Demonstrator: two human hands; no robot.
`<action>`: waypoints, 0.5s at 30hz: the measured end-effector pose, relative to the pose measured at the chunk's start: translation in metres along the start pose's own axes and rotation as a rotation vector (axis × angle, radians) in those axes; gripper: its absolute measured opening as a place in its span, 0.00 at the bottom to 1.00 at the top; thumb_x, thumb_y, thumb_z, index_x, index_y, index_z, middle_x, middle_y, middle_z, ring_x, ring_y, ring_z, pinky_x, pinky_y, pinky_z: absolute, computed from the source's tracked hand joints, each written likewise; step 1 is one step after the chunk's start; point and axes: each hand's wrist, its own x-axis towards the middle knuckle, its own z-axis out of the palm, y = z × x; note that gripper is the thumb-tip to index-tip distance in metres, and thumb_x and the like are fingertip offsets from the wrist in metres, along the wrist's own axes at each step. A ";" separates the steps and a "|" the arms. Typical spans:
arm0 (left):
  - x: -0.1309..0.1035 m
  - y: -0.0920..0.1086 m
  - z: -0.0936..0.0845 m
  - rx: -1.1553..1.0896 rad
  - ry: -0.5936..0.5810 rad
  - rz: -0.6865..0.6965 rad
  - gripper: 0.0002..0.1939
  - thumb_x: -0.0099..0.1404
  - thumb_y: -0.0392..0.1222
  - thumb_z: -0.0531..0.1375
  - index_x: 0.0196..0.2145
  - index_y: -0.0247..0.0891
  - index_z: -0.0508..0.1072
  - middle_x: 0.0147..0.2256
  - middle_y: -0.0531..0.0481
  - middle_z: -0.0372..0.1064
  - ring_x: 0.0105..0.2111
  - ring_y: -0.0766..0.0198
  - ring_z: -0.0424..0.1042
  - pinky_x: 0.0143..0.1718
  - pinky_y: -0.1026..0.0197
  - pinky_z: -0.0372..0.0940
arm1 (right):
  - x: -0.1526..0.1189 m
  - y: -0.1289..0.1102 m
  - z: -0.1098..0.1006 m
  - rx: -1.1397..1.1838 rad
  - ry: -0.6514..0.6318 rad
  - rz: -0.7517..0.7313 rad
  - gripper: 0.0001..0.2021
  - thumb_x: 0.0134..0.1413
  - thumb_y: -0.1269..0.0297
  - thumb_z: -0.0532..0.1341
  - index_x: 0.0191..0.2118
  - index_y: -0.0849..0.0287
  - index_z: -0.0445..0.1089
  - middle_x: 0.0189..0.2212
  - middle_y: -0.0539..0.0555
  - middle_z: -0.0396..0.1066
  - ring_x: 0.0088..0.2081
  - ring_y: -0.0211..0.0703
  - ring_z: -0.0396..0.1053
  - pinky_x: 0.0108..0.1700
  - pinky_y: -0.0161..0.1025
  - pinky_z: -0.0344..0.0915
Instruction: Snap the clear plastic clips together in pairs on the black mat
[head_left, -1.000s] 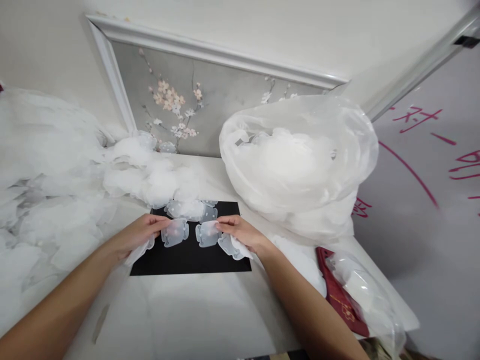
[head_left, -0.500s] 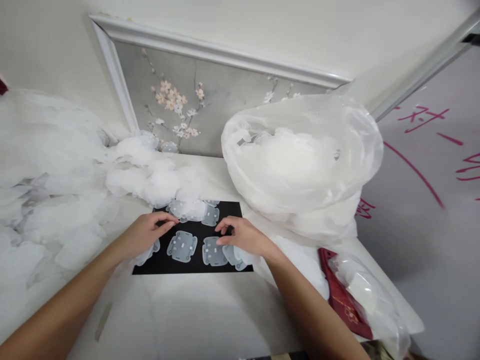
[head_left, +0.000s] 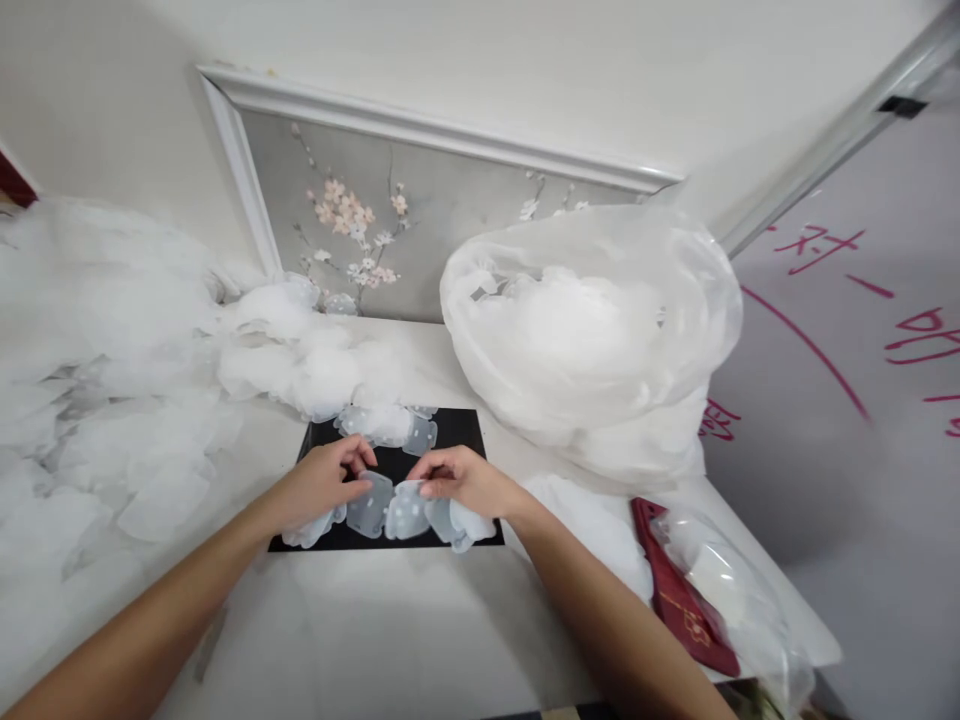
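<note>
Thin translucent plastic pieces with notched edges and small white dots lie on a black mat [head_left: 390,464]. My left hand [head_left: 330,482] has its thumb and curled fingers at the upper left edge of one plastic piece [head_left: 370,508], closed on that edge. My right hand [head_left: 466,478] pinches the top edge of a neighbouring plastic piece [head_left: 406,514], which tilts up from the mat. More overlapping pieces [head_left: 454,524] lie below my right hand, and others [head_left: 309,530] lie under my left wrist. A small pile of pieces [head_left: 386,425] sits at the mat's far edge.
Large heaps of the same pieces [head_left: 135,320] cover the table's left side. A big clear plastic bag [head_left: 525,400] full of pieces stands at the back right. Right of my arm lie a red packet [head_left: 686,610] and a clear bag [head_left: 739,580]. A framed flower picture [head_left: 450,200] leans behind.
Both hands have come down and closer to me, onto the two middle pieces. Those pieces now tilt in my fingers, where before they lay flat. The camera view has shifted slightly.
</note>
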 end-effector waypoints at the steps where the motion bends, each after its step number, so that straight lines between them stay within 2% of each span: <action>1: 0.001 0.002 0.001 -0.093 -0.023 -0.007 0.21 0.55 0.54 0.60 0.39 0.34 0.67 0.33 0.48 0.66 0.32 0.61 0.65 0.34 0.63 0.58 | 0.004 -0.002 0.008 0.051 0.000 -0.035 0.14 0.49 0.59 0.63 0.36 0.66 0.71 0.30 0.54 0.68 0.31 0.35 0.64 0.37 0.34 0.59; 2: 0.002 0.005 0.004 -0.189 -0.024 -0.018 0.22 0.54 0.53 0.62 0.39 0.33 0.68 0.33 0.47 0.67 0.33 0.61 0.66 0.34 0.63 0.59 | 0.009 -0.003 0.017 0.081 0.045 -0.071 0.15 0.49 0.55 0.63 0.34 0.66 0.71 0.29 0.54 0.68 0.30 0.36 0.62 0.35 0.35 0.58; 4: 0.005 0.014 0.013 -0.430 0.071 -0.068 0.24 0.50 0.52 0.66 0.37 0.31 0.68 0.34 0.45 0.68 0.33 0.61 0.66 0.34 0.64 0.59 | 0.023 -0.006 0.039 0.073 0.249 -0.130 0.17 0.49 0.52 0.62 0.33 0.65 0.70 0.29 0.54 0.66 0.30 0.37 0.61 0.35 0.36 0.58; 5: 0.008 0.019 0.018 -0.591 0.169 -0.117 0.25 0.45 0.50 0.67 0.36 0.31 0.67 0.32 0.46 0.68 0.31 0.62 0.66 0.32 0.64 0.59 | 0.032 -0.007 0.049 0.052 0.391 -0.146 0.18 0.50 0.50 0.61 0.32 0.64 0.68 0.27 0.54 0.64 0.29 0.38 0.60 0.35 0.37 0.58; 7: 0.013 0.032 0.028 -0.879 0.417 -0.178 0.28 0.39 0.48 0.67 0.35 0.32 0.64 0.27 0.50 0.65 0.26 0.64 0.63 0.27 0.65 0.57 | 0.049 -0.009 0.067 -0.032 0.633 -0.182 0.18 0.54 0.48 0.57 0.31 0.62 0.66 0.31 0.56 0.63 0.34 0.41 0.61 0.40 0.39 0.60; 9: 0.019 0.046 0.035 -0.974 0.590 -0.154 0.29 0.38 0.51 0.64 0.36 0.34 0.62 0.27 0.51 0.63 0.26 0.63 0.63 0.26 0.65 0.57 | 0.064 -0.015 0.080 -0.029 0.773 -0.229 0.16 0.55 0.51 0.56 0.32 0.61 0.64 0.38 0.59 0.62 0.43 0.45 0.61 0.49 0.41 0.59; 11: 0.025 0.059 0.036 -0.983 0.682 -0.100 0.29 0.39 0.53 0.62 0.36 0.34 0.61 0.27 0.52 0.61 0.27 0.64 0.62 0.27 0.65 0.58 | 0.074 -0.026 0.085 0.107 0.779 -0.279 0.14 0.57 0.53 0.54 0.34 0.61 0.62 0.39 0.57 0.63 0.44 0.44 0.61 0.51 0.41 0.58; 13: 0.033 0.069 0.031 -0.962 0.748 -0.004 0.28 0.40 0.54 0.60 0.37 0.35 0.60 0.29 0.52 0.59 0.28 0.65 0.60 0.28 0.65 0.58 | 0.077 -0.042 0.083 0.279 0.675 -0.344 0.15 0.60 0.51 0.53 0.36 0.60 0.60 0.34 0.54 0.64 0.39 0.41 0.63 0.45 0.38 0.62; 15: 0.043 0.080 0.024 -0.831 0.833 0.163 0.27 0.48 0.57 0.58 0.39 0.36 0.60 0.34 0.49 0.59 0.33 0.63 0.62 0.33 0.63 0.61 | 0.074 -0.060 0.076 0.337 0.604 -0.399 0.16 0.59 0.50 0.55 0.38 0.61 0.60 0.33 0.52 0.64 0.36 0.38 0.63 0.42 0.35 0.62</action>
